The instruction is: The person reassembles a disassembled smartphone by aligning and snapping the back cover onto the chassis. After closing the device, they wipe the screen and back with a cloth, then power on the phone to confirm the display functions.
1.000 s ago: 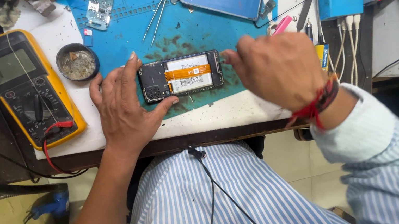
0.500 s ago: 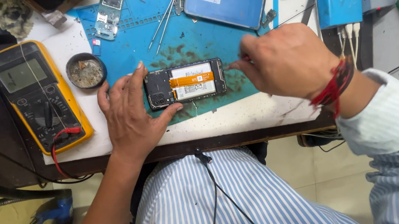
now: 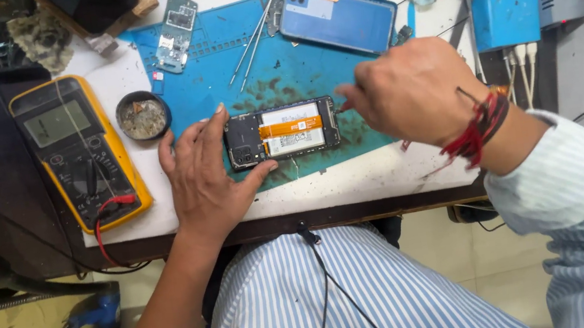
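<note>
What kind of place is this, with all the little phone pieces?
Probably a phone repair bench. An opened phone lies on a blue work mat, a yellow multimeter sits beside it, and a loose circuit board lies nearby.

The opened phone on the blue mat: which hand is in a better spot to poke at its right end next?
Probably the right hand: it sits at the right end of the opened phone, pinching a thin tool whose tip touches that edge. The left hand grips the phone's left end, steadying it.
</note>
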Motion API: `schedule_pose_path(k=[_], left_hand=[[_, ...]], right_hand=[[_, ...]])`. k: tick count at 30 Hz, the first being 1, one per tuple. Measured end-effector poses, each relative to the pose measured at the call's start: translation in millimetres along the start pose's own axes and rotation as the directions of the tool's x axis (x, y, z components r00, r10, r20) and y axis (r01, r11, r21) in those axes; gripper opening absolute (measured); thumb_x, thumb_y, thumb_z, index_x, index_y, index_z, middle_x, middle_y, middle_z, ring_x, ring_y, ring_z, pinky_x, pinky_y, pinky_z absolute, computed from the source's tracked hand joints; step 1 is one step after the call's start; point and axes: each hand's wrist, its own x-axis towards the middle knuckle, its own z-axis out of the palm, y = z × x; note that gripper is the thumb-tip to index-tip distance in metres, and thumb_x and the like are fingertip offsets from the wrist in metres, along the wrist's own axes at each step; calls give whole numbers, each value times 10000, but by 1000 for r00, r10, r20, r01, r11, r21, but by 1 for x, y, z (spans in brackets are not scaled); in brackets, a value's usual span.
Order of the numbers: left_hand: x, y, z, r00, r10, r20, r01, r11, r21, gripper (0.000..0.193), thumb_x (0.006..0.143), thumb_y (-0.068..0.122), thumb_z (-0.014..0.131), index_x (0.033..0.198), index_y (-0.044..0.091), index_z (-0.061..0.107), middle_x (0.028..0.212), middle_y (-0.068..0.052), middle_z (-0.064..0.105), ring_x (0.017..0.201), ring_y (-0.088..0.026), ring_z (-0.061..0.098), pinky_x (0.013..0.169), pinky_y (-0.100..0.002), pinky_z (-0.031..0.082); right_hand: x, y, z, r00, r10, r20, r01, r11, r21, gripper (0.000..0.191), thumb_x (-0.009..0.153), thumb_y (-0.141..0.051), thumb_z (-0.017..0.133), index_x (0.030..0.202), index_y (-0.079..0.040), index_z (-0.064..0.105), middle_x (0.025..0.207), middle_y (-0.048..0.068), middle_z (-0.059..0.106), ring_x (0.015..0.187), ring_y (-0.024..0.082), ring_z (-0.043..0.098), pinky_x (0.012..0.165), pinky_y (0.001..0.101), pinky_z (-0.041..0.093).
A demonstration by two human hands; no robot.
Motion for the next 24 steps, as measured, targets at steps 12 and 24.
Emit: schedule_pose_path(k=[12,24], left_hand=[[1,1,0,1000,-5,-2,5,1000,-3,981,769,558,851,1490,3,483,1275,-156,671,1296,-328,540,1189,-574,214],[2,3,0,1000,5,-21,-5,1000,-10,978,776,569,852,1486,12,476,1290,-157,649,1283,-335,524,1173,-565,210]], right_hand=[[-1,-4,-3,999,53,9,-53,998,26,398,1015,-439,650,822,-91,663,553,102,634,524,311,654,516,438,507],[94,-74,20,728,217,-650,541,400,740,189,1064,-33,732,1236,-44,654,1136,75,763,1038,173,750,937,298,605]])
